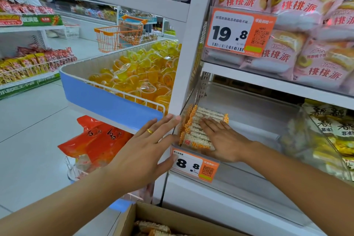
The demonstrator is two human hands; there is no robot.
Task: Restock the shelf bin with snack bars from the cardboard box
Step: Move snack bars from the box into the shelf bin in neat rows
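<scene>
**Hands at the shelf bin, bars pressed flat**

Snack bars [199,126] lie stacked in the left corner of the clear shelf bin [247,170], directly under the right hand [225,141], which presses on them with straight, spread fingers and grasps nothing. The left hand [147,149], wearing a gold ring [150,131], is released too, fingers straight, fingertips against the bin's outer left wall and thumb by the 8.8 price tag [194,165]. Below both wrists, the cardboard box [132,216] stands open with more bars inside.
</scene>
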